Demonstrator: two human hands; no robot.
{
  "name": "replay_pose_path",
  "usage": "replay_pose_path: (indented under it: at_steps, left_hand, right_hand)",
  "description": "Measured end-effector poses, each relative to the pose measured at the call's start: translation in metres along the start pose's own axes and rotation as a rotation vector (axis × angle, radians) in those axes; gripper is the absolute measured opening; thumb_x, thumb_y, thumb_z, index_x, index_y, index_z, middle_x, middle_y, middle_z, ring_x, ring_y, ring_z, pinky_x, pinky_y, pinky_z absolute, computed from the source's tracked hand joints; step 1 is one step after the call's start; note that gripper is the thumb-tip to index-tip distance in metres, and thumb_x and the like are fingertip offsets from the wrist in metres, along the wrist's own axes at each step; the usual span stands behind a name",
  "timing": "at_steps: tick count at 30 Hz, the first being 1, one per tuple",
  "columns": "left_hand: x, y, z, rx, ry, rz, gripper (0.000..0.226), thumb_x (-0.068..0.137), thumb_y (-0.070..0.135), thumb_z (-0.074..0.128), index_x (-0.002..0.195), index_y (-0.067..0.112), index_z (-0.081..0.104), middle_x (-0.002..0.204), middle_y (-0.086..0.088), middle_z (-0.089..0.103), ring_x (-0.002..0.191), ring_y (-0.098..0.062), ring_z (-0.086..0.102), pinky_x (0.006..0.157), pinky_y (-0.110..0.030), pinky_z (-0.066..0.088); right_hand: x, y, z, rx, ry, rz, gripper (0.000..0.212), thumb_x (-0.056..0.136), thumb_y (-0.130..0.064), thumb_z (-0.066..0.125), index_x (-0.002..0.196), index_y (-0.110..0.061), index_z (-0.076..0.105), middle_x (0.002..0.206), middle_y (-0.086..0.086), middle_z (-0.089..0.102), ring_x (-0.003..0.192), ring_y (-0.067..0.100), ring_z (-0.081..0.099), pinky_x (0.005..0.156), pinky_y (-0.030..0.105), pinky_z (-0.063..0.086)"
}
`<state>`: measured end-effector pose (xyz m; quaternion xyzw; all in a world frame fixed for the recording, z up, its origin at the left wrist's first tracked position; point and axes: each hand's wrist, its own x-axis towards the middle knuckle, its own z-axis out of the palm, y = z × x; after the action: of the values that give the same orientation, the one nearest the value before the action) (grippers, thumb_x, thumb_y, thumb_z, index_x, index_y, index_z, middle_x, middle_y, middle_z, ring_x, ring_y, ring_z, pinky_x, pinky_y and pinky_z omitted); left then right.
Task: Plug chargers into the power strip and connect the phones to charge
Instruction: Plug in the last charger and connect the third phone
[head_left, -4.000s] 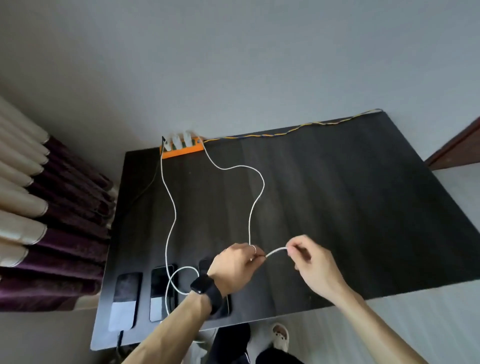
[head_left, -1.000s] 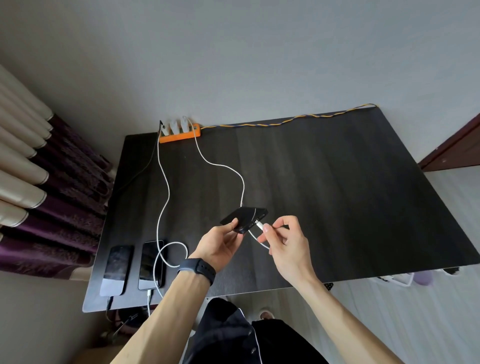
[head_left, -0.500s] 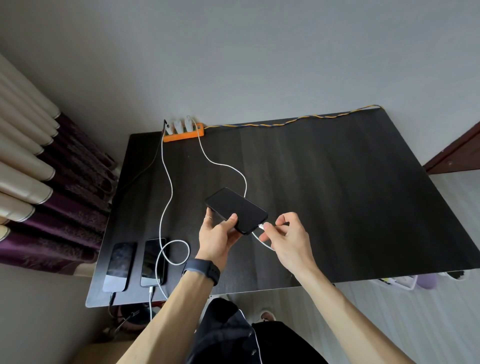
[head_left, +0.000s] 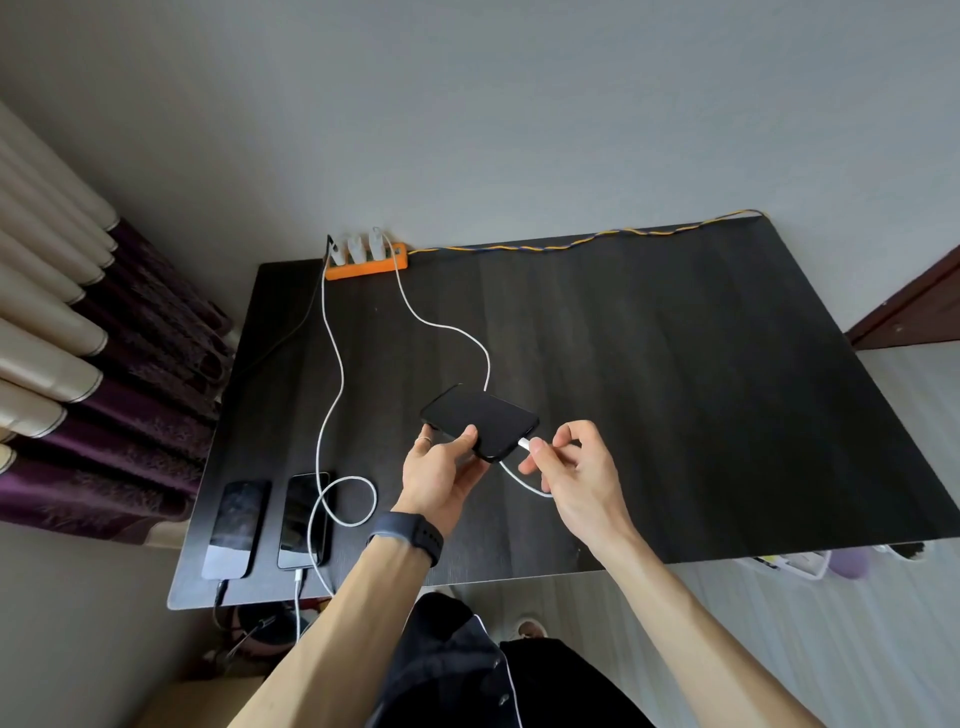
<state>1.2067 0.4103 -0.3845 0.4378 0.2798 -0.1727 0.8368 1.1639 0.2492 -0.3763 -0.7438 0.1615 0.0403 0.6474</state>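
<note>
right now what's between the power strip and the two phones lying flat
Head view: a white cable runs down that stretch of table and loops by the right-hand phone; a black cable skirts the left edge.

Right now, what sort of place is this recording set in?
Probably a room in a home, perhaps a bedroom: a dark table against a plain wall, purple and cream curtains at its left, an orange power strip.
</note>
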Motion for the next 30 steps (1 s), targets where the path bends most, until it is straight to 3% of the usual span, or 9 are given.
replay_pose_path:
  at_steps: [3, 7, 13, 20, 22, 24, 27, 29, 30]
  left_hand:
    - [0.002, -0.001, 0.000, 0.024, -0.011, 0.029, 0.044, 0.092, -0.002, 0.062, 0.133, 0.012, 0.056, 0.119, -0.013, 0.071, 0.097, -0.026, 0.074, 0.071, -0.029, 0.060]
    - [0.002, -0.001, 0.001, 0.108, -0.031, 0.101, 0.048, 0.092, -0.001, 0.062, 0.135, 0.021, 0.054, 0.110, -0.010, 0.075, 0.095, -0.028, 0.074, 0.072, -0.030, 0.059]
    - [0.001, 0.006, 0.006, 0.186, -0.042, 0.186, 0.053, 0.093, 0.000, 0.060, 0.136, 0.030, 0.053, 0.113, -0.011, 0.074, 0.101, -0.032, 0.072, 0.072, -0.032, 0.060]
    - [-0.001, 0.001, 0.000, 0.165, -0.016, 0.165, 0.054, 0.094, 0.000, 0.061, 0.138, 0.029, 0.051, 0.114, -0.015, 0.073, 0.100, -0.032, 0.073, 0.072, -0.031, 0.060]
    - [0.000, 0.002, -0.006, 0.166, -0.021, 0.145, 0.058, 0.094, 0.000, 0.061, 0.141, 0.031, 0.048, 0.108, -0.012, 0.075, 0.098, -0.031, 0.073, 0.073, -0.033, 0.061]
    - [0.002, 0.006, -0.015, 0.170, -0.029, 0.126, 0.066, 0.093, -0.001, 0.060, 0.147, 0.033, 0.041, 0.110, -0.014, 0.075, 0.102, -0.035, 0.072, 0.078, -0.039, 0.061]
    - [0.003, 0.011, -0.030, 0.129, -0.004, 0.093, 0.074, 0.093, -0.002, 0.060, 0.152, 0.034, 0.033, 0.115, -0.015, 0.073, 0.105, -0.035, 0.070, 0.079, -0.040, 0.061]
    - [0.004, 0.014, -0.042, 0.089, 0.006, 0.070, 0.074, 0.092, -0.002, 0.061, 0.151, 0.034, 0.033, 0.115, -0.013, 0.073, 0.103, -0.031, 0.072, 0.074, -0.036, 0.061]
    - [0.003, 0.015, -0.047, 0.090, -0.001, 0.056, 0.074, 0.092, -0.002, 0.061, 0.150, 0.035, 0.035, 0.115, -0.012, 0.074, 0.102, -0.030, 0.072, 0.073, -0.035, 0.061]
  right_hand:
    - [0.000, 0.001, 0.001, -0.005, 0.007, 0.001, 0.021, 0.098, -0.023, 0.063, 0.091, -0.017, 0.044, 0.075, -0.003, 0.078, 0.051, 0.000, 0.055, 0.053, 0.016, 0.046]
    - [-0.001, 0.005, 0.001, -0.029, -0.007, 0.021, 0.021, 0.099, -0.025, 0.062, 0.092, -0.017, 0.043, 0.077, -0.004, 0.078, 0.053, 0.002, 0.054, 0.058, 0.026, 0.046]
    - [0.002, 0.003, 0.005, 0.011, 0.008, 0.001, 0.023, 0.099, -0.020, 0.062, 0.089, -0.016, 0.041, 0.075, -0.002, 0.077, 0.052, 0.001, 0.054, 0.056, 0.015, 0.046]
    - [0.006, 0.005, 0.004, -0.032, -0.035, -0.005, 0.026, 0.098, -0.025, 0.064, 0.089, -0.016, 0.041, 0.075, -0.003, 0.077, 0.054, 0.000, 0.057, 0.063, 0.026, 0.046]
    - [0.007, 0.010, 0.004, -0.048, -0.096, 0.006, 0.028, 0.097, -0.029, 0.065, 0.087, -0.018, 0.042, 0.076, -0.003, 0.078, 0.057, 0.004, 0.060, 0.066, 0.028, 0.049]
    - [0.008, 0.016, 0.004, -0.143, -0.149, 0.041, 0.035, 0.091, -0.048, 0.066, 0.084, -0.021, 0.044, 0.079, -0.006, 0.078, 0.069, 0.013, 0.067, 0.071, 0.033, 0.053]
    - [0.016, 0.035, 0.003, -0.307, -0.059, 0.231, 0.058, 0.075, -0.083, 0.049, 0.090, -0.027, 0.056, 0.094, -0.013, 0.069, 0.094, 0.014, 0.066, 0.080, 0.032, 0.051]
    - [0.022, 0.050, 0.008, -0.178, -0.077, 0.569, 0.070, 0.078, -0.084, 0.047, 0.109, -0.022, 0.050, 0.115, -0.005, 0.059, 0.111, 0.024, 0.061, 0.091, 0.040, 0.050]
    - [0.023, 0.060, 0.014, -0.052, -0.148, 0.749, 0.069, 0.082, -0.077, 0.056, 0.119, -0.021, 0.044, 0.124, 0.000, 0.053, 0.116, 0.028, 0.061, 0.093, 0.043, 0.051]
